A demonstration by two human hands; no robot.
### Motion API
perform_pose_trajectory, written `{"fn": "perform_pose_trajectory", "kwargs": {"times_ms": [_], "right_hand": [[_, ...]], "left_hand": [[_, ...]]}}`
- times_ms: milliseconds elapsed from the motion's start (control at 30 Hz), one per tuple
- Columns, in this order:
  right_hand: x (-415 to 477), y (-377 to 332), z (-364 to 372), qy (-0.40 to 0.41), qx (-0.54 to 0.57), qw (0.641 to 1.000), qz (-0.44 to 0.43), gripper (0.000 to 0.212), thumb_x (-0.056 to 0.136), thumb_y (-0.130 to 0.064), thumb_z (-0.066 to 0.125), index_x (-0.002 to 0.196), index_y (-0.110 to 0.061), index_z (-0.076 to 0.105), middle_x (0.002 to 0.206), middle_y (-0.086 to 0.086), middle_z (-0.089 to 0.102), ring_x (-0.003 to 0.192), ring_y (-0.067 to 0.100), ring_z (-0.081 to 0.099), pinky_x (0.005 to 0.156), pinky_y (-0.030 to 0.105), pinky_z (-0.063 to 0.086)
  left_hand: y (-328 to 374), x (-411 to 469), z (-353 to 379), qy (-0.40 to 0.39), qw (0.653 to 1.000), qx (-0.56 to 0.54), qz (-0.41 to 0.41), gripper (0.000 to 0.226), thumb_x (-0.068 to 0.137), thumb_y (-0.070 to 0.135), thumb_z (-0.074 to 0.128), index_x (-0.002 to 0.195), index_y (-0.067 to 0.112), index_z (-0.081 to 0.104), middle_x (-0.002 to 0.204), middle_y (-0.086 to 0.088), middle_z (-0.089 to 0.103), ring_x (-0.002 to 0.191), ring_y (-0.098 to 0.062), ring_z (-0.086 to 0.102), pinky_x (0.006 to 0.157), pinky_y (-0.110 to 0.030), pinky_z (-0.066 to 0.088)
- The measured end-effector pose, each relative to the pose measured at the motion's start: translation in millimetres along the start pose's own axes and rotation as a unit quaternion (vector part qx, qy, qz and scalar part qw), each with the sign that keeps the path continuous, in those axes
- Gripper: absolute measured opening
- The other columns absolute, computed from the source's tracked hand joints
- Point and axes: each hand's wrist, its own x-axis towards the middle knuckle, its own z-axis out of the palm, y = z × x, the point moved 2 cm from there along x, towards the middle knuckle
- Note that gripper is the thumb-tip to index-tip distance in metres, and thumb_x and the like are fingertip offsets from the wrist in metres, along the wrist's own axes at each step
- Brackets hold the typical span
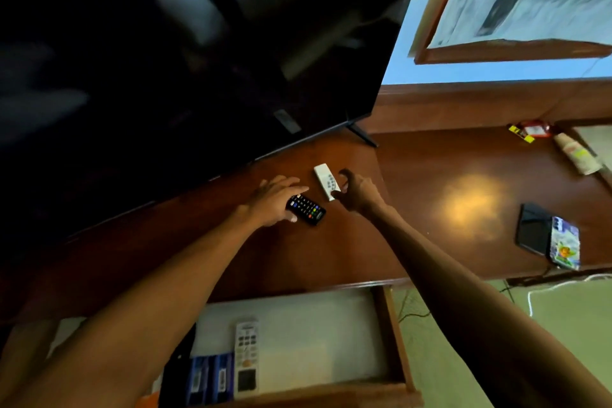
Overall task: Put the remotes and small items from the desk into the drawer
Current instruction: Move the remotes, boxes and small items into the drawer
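A black remote (306, 209) with coloured buttons lies on the wooden desk (414, 195) in front of the TV. My left hand (276, 199) lies over its near end, fingers closing around it. A small white remote (325, 180) lies just to its right. My right hand (356, 190) is curled beside that remote, thumb and fingers touching its near end. Below the desk edge the drawer (392, 334) stands open. Inside lie a white air-conditioner remote (246, 356), two blue boxes (210, 378) and a black item (178, 364).
A large black TV (185, 53) leans over the back left of the desk. At the right lie a black phone (533, 228), a colourful packet (565, 247), a rolled paper tube (578, 154) and red and yellow small items (530, 131). Cables hang past the front edge.
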Motion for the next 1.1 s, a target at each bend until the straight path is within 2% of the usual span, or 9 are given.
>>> {"fn": "perform_pose_trajectory", "kwargs": {"times_ms": [100,167,367,467,533,733,833,1000,1100], "right_hand": [[38,5,6,-0.024,-0.022,0.999,-0.027,0.071,0.089,-0.03,0.068,0.149,-0.014,0.033,0.14,0.02,0.054,0.122,0.038,0.056,0.099,0.046,0.05],[57,7,15,-0.039,-0.034,0.998,-0.04,0.076,0.089,-0.029,0.067,0.152,-0.015,0.027,0.142,0.022,0.049,0.124,0.04,0.053,0.1,0.046,0.047],[81,11,36,-0.045,-0.048,0.995,-0.078,0.088,0.082,-0.032,0.076,0.153,-0.02,0.024,0.145,0.018,0.044,0.124,0.037,0.053,0.098,0.046,0.052],[81,13,40,-0.031,-0.066,0.992,-0.104,0.077,0.086,-0.03,0.071,0.15,-0.017,0.031,0.142,0.018,0.046,0.121,0.036,0.055,0.096,0.046,0.053],[75,13,42,-0.031,-0.07,0.99,-0.119,0.071,0.089,-0.024,0.068,0.149,-0.015,0.033,0.142,0.018,0.046,0.121,0.035,0.054,0.097,0.046,0.053],[19,13,41,-0.007,-0.031,0.988,-0.148,0.07,0.086,-0.013,0.071,0.147,-0.008,0.038,0.144,0.016,0.047,0.125,0.034,0.052,0.101,0.041,0.049],[-22,6,43,0.007,-0.019,0.987,-0.16,0.065,0.088,-0.018,0.068,0.145,-0.008,0.041,0.141,0.015,0.05,0.12,0.032,0.056,0.099,0.042,0.052],[-92,-3,59,0.014,-0.015,0.988,-0.152,0.063,0.086,-0.019,0.07,0.143,-0.008,0.047,0.139,0.015,0.055,0.116,0.032,0.06,0.095,0.036,0.049],[-133,-4,70,-0.008,-0.011,0.989,-0.144,0.062,0.083,-0.02,0.073,0.14,-0.008,0.051,0.138,0.015,0.058,0.117,0.03,0.062,0.092,0.03,0.049]], "left_hand": [[-3,22,5,-0.056,0.998,0.037,-0.005,0.085,0.079,0.03,0.076,0.149,0.037,0.028,0.163,0.002,0.016,0.149,-0.025,0.011,0.118,-0.048,0.015],[-2,31,8,-0.066,0.997,0.042,-0.006,0.082,0.08,0.024,0.075,0.148,0.036,0.031,0.163,0.0,0.017,0.15,-0.026,0.011,0.118,-0.049,0.014],[-7,33,18,0.004,0.999,0.033,0.01,0.059,0.086,0.025,0.069,0.14,0.033,0.047,0.147,0.001,0.048,0.14,-0.02,0.036,0.112,-0.044,0.019],[-16,23,25,0.026,0.999,0.035,-0.007,0.057,0.087,0.031,0.067,0.14,0.032,0.046,0.145,0.001,0.048,0.137,-0.02,0.039,0.114,-0.046,0.019],[-22,10,28,0.057,0.998,0.034,-0.017,0.056,0.087,0.035,0.066,0.14,0.032,0.046,0.141,0.003,0.05,0.132,-0.019,0.042,0.109,-0.042,0.026],[-32,-47,27,0.144,0.985,-0.031,-0.084,0.057,0.086,0.044,0.066,0.137,0.026,0.047,0.135,0.006,0.053,0.122,-0.016,0.049,0.102,-0.039,0.034],[-31,-82,31,0.17,0.969,-0.14,-0.109,0.055,0.085,0.039,0.07,0.133,0.018,0.052,0.125,0.001,0.057,0.114,-0.019,0.052,0.095,-0.033,0.037],[-14,-142,54,0.169,0.959,-0.214,-0.082,0.051,0.079,0.041,0.077,0.119,0.012,0.061,0.111,-0.004,0.062,0.102,-0.021,0.056,0.08,-0.027,0.034],[-5,-179,75,0.146,0.961,-0.225,-0.063,0.053,0.076,0.044,0.078,0.116,0.013,0.063,0.109,-0.005,0.064,0.099,-0.022,0.059,0.08,-0.033,0.043]]}}
